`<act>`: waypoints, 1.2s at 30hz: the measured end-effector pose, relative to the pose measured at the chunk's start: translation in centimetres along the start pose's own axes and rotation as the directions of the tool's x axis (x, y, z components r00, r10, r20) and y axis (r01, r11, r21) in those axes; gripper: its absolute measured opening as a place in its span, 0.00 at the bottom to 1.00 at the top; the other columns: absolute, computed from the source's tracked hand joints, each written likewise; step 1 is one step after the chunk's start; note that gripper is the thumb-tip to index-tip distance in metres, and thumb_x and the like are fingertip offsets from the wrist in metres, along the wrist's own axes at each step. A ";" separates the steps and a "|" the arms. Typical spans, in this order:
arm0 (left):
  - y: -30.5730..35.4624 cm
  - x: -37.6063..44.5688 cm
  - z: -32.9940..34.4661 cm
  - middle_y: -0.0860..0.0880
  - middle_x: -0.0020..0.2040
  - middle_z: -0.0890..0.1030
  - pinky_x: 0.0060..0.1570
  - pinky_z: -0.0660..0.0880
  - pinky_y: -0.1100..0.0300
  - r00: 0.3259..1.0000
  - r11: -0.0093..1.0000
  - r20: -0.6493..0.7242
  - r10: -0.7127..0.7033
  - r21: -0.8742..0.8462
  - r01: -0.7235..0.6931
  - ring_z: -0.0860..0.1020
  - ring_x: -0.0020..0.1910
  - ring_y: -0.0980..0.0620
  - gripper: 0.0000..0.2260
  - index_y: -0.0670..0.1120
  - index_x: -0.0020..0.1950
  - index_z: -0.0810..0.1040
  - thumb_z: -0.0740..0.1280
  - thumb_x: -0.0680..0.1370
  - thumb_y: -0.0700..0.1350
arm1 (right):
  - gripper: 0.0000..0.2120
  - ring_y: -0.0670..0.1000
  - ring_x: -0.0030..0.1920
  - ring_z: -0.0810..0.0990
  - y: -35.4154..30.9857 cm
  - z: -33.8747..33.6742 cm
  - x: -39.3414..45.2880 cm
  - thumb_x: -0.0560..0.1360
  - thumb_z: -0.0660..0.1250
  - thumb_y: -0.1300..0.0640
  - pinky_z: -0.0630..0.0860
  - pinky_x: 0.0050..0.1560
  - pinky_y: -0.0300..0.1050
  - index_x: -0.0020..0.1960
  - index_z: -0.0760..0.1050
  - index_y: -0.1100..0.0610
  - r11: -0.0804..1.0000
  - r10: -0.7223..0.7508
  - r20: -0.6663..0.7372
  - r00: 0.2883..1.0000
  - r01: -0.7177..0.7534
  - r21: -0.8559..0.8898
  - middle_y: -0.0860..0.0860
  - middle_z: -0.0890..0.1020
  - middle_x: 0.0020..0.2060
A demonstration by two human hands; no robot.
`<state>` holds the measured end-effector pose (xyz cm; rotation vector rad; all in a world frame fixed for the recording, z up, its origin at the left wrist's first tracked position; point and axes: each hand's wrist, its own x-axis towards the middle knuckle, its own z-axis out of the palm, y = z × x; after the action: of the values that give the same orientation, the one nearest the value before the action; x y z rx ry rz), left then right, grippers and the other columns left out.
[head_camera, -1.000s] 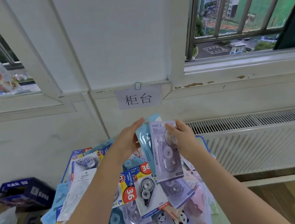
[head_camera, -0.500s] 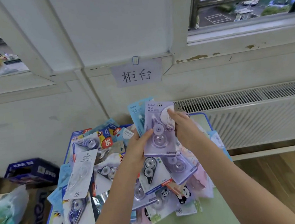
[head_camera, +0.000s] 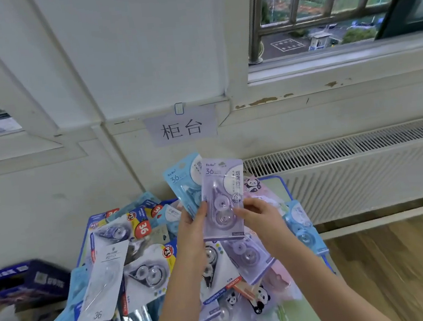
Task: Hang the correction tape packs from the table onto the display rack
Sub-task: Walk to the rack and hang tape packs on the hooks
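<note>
Progress: we are judging it early, no rack in view | left hand (head_camera: 190, 231) is gripping the lilac pack (head_camera: 222, 198) and blue pack (head_camera: 184, 182) above the table (head_camera: 279, 187) | right hand (head_camera: 260, 214) is pinching the lilac pack's edge | pile of packs (head_camera: 138, 269) is still waiting.
</note>
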<state>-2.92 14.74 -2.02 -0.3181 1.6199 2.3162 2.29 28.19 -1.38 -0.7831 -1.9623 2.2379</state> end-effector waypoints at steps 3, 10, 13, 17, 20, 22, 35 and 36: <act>0.8 -0.4 -0.3 0.46 0.51 0.83 0.50 0.78 0.50 0.998 0.999 0.053 0.045 -0.017 -0.045 0.82 0.47 0.48 0.09 0.45 0.58 0.77 0.66 0.78 0.40 | 0.05 0.48 0.37 0.73 -0.5 0.0 -1.3 0.73 0.71 0.62 0.72 0.37 0.34 0.45 0.76 0.63 0.998 -0.057 -0.012 0.998 0.057 0.022 0.53 0.76 0.35; 2.1 -2.8 -1.5 0.46 0.53 0.82 0.54 0.76 0.48 0.991 0.998 0.116 0.061 -0.042 -0.056 0.81 0.50 0.47 0.10 0.47 0.59 0.77 0.66 0.79 0.42 | 0.19 0.68 0.45 0.75 1.0 3.0 -6.4 0.74 0.70 0.54 0.74 0.51 0.59 0.52 0.71 0.70 0.988 -0.145 -0.141 0.979 0.151 0.031 0.70 0.75 0.45; 2.5 -4.0 -2.1 0.47 0.59 0.81 0.60 0.75 0.45 0.987 0.999 0.158 0.039 -0.006 -0.039 0.80 0.57 0.45 0.17 0.48 0.67 0.73 0.65 0.79 0.47 | 0.08 0.60 0.43 0.77 1.2 2.2 -8.6 0.75 0.68 0.59 0.73 0.51 0.53 0.46 0.75 0.66 0.981 -0.119 -0.245 0.962 0.151 0.118 0.68 0.77 0.43; 3.2 -5.9 -1.1 0.48 0.56 0.81 0.61 0.74 0.45 0.961 0.995 0.275 0.041 0.074 -0.064 0.79 0.57 0.46 0.10 0.50 0.59 0.77 0.67 0.78 0.47 | 0.03 0.57 0.47 0.83 0.1 -0.9 -13.1 0.77 0.66 0.62 0.79 0.52 0.51 0.47 0.79 0.59 0.953 -0.149 -0.381 0.913 0.235 0.190 0.58 0.84 0.45; 3.5 -8.5 1.5 0.48 0.49 0.82 0.50 0.77 0.54 0.896 0.981 0.440 0.059 0.141 -0.134 0.80 0.49 0.48 0.04 0.49 0.51 0.78 0.67 0.78 0.44 | 0.05 0.46 0.33 0.78 -0.7 -4.4 -17.1 0.76 0.66 0.63 0.74 0.36 0.38 0.42 0.76 0.60 0.921 -0.219 -0.496 0.840 0.346 0.180 0.55 0.81 0.35; 3.3 -10.8 3.7 0.48 0.46 0.83 0.46 0.77 0.55 0.828 0.971 0.557 0.060 0.161 -0.179 0.81 0.45 0.50 0.03 0.50 0.48 0.79 0.67 0.77 0.43 | 0.04 0.47 0.32 0.77 -1.0 -6.9 -20.1 0.76 0.67 0.62 0.72 0.34 0.38 0.44 0.76 0.63 0.909 -0.240 -0.574 0.783 0.389 0.151 0.58 0.80 0.35; -6.4 -41.0 17.5 0.52 0.47 0.85 0.48 0.78 0.56 0.094 0.968 0.980 -0.178 0.192 -0.165 0.83 0.48 0.51 0.11 0.52 0.52 0.81 0.70 0.71 0.50 | 0.18 0.57 0.48 0.82 2.0 -21.0 -53.6 0.63 0.77 0.43 0.76 0.56 0.56 0.50 0.82 0.50 0.838 -0.333 -0.927 0.173 0.504 -0.207 0.57 0.84 0.47; -7.6 -44.2 18.1 0.53 0.47 0.85 0.50 0.78 0.55 0.044 0.967 0.981 -0.187 0.192 -0.170 0.83 0.48 0.52 0.08 0.52 0.52 0.81 0.70 0.73 0.48 | 0.14 0.56 0.48 0.82 2.6 -21.7 -56.7 0.67 0.76 0.47 0.76 0.56 0.56 0.50 0.82 0.51 0.837 -0.329 -0.936 0.126 0.497 -0.227 0.56 0.85 0.47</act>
<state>40.77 29.18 12.76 1.1871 0.9645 1.3829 61.20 26.46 13.56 -1.0276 -1.0925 0.9774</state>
